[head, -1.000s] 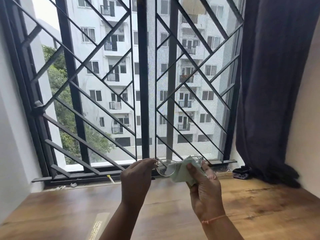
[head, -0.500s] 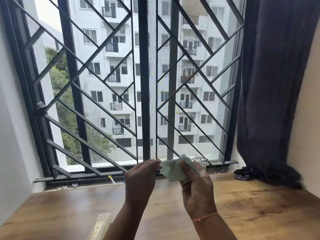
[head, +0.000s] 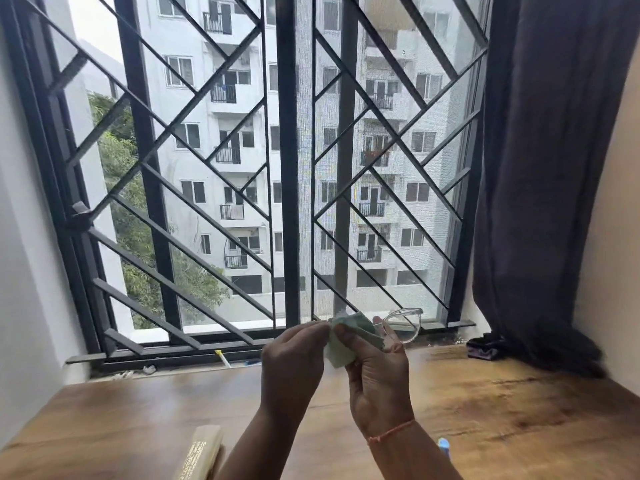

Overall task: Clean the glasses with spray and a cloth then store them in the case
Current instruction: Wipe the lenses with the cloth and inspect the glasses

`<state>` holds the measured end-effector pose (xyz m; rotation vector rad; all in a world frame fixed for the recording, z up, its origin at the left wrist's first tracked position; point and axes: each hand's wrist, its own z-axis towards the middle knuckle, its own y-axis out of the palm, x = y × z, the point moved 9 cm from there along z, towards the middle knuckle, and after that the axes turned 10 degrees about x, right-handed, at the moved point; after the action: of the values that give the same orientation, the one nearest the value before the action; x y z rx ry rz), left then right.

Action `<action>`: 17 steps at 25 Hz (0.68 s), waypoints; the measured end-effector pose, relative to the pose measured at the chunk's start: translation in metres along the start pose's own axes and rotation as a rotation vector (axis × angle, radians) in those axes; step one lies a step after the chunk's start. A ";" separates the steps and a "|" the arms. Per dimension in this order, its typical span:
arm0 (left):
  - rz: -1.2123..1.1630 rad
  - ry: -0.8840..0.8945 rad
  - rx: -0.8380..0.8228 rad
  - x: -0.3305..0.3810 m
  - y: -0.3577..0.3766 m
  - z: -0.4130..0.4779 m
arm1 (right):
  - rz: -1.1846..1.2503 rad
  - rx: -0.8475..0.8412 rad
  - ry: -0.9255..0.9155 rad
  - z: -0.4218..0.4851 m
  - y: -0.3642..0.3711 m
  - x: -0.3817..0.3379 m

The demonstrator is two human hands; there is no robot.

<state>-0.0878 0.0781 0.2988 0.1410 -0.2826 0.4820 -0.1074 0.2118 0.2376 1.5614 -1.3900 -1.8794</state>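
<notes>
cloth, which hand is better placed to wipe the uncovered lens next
Right, probably. The right hand holds the cloth on the glasses, next to the uncovered lens. The left hand pinches the frame's other end, steadying it.

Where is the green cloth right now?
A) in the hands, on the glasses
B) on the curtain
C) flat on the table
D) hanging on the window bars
A: the right hand pinches the cloth against the glasses, while the left hand holds their other end, up above the table.
</notes>
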 end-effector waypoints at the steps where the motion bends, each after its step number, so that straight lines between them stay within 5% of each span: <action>1: 0.011 -0.005 0.001 -0.001 0.000 0.000 | -0.004 -0.013 -0.010 0.000 0.001 0.000; 10: 0.010 -0.023 0.028 -0.004 -0.011 0.005 | -0.104 -0.137 0.078 -0.001 -0.006 0.003; 17: -0.039 -0.046 0.000 -0.007 -0.007 0.002 | -0.014 -0.036 0.101 0.005 -0.005 0.001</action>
<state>-0.0908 0.0682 0.2979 0.1574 -0.3241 0.4408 -0.1104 0.2154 0.2325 1.6284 -1.2980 -1.7975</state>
